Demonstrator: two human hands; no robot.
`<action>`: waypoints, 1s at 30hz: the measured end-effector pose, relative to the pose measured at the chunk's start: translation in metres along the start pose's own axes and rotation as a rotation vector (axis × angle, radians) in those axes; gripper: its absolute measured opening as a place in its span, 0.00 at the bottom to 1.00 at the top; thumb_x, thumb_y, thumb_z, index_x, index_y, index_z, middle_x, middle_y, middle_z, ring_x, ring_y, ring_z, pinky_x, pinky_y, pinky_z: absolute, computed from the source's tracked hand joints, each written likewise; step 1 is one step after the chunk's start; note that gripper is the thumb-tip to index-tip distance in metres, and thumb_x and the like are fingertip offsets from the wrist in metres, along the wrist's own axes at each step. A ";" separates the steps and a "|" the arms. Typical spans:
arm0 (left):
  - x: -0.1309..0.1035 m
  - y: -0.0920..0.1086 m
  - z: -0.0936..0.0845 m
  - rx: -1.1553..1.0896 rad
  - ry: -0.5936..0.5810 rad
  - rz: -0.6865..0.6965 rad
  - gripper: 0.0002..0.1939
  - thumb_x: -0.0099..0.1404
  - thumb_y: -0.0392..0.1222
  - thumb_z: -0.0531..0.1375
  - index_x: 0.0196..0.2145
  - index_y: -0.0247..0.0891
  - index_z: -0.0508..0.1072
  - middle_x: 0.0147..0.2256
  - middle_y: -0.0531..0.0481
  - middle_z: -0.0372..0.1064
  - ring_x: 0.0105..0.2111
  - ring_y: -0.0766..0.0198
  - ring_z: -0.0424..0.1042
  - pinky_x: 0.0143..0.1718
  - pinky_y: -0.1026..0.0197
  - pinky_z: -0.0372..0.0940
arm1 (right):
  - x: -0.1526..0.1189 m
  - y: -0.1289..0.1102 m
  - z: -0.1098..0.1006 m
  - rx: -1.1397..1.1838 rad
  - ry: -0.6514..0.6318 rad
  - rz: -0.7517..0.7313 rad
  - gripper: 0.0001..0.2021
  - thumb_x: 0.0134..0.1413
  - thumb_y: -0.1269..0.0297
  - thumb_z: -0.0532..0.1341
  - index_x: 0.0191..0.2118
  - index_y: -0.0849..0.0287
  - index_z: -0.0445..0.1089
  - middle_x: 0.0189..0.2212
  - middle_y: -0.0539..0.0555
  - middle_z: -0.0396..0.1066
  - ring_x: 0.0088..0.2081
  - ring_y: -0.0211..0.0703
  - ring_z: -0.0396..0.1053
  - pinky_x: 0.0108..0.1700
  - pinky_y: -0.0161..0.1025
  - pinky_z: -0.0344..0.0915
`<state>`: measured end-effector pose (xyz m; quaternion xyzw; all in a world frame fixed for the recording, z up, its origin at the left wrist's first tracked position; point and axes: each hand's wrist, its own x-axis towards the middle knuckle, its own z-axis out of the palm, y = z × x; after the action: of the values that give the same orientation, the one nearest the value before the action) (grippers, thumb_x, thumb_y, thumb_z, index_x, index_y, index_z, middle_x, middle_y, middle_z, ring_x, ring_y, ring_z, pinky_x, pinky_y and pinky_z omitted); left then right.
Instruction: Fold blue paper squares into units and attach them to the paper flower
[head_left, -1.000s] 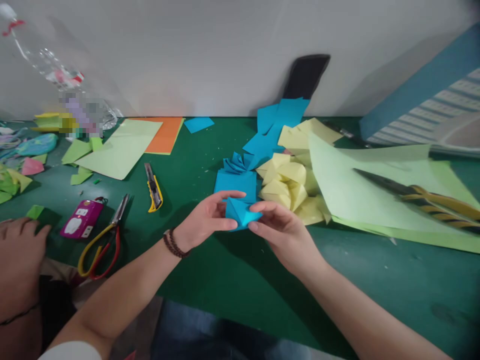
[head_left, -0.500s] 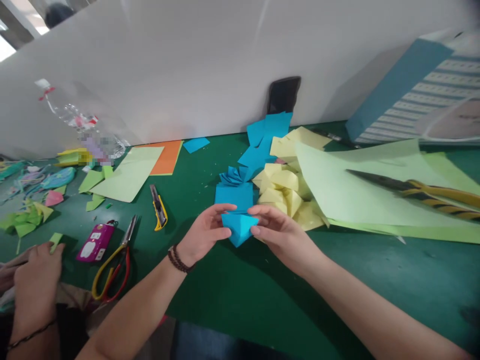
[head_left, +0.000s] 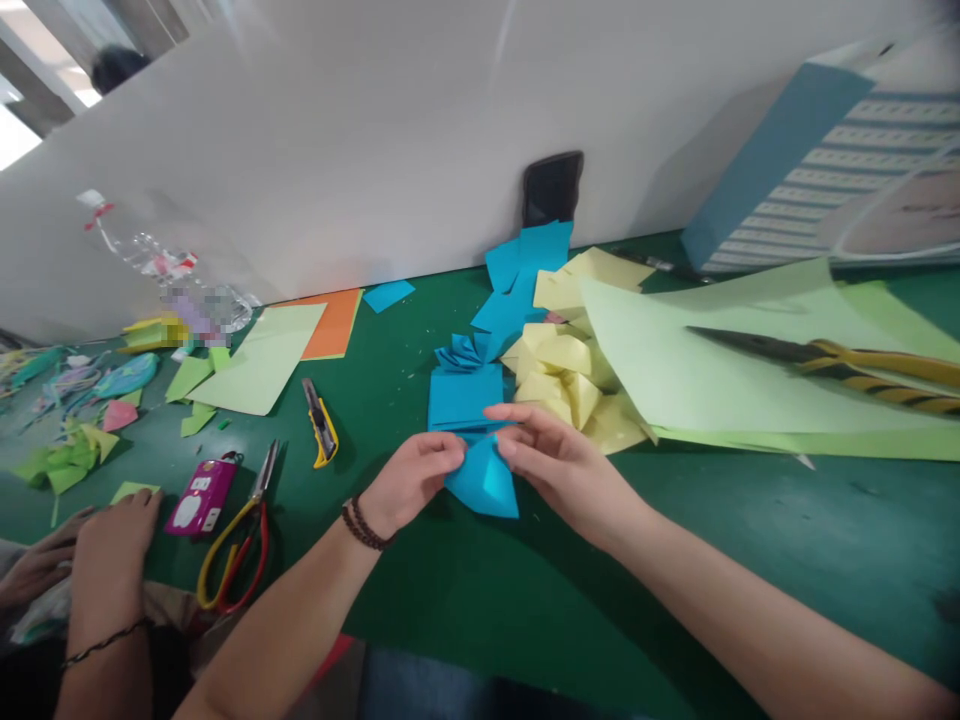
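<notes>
A small folded piece of blue paper (head_left: 486,482) is held just above the green table, low in the middle of the view. My left hand (head_left: 416,480) pinches its left edge between thumb and fingers. On the other side my right hand (head_left: 553,455) grips its upper right edge, with the index finger stretched out above it. Right behind the hands lies a stack of square blue paper (head_left: 465,393), topped at its far end by fanned blue folds (head_left: 466,353). Folded yellow paper pieces (head_left: 564,365) form a pile beside the stack.
A utility knife (head_left: 321,428), scissors (head_left: 244,540) and a purple box (head_left: 201,495) lie left, near a co-worker's hands (head_left: 112,540). Pliers (head_left: 817,362) rest on pale green sheets (head_left: 720,390) at right. A phone (head_left: 553,190) leans on the partition; a bottle (head_left: 169,260) stands left.
The blue paper has turned in my hands and now hangs lower, its bottom edge slanting right instead of ending in a centred point. The co-worker's hands have shifted slightly right in view.
</notes>
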<state>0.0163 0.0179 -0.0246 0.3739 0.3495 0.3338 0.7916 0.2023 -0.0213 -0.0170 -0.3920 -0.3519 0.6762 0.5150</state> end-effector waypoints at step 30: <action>0.004 0.001 -0.003 -0.078 0.074 0.037 0.17 0.49 0.47 0.73 0.29 0.33 0.74 0.28 0.49 0.71 0.29 0.64 0.71 0.31 0.60 0.69 | 0.002 0.000 -0.001 0.080 0.119 -0.020 0.17 0.35 0.58 0.75 0.36 0.51 0.76 0.23 0.46 0.69 0.24 0.32 0.61 0.27 0.34 0.60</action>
<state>0.0157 0.0225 -0.0267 0.3366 0.3584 0.3751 0.7858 0.2031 -0.0192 -0.0184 -0.4072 -0.2972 0.6599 0.5571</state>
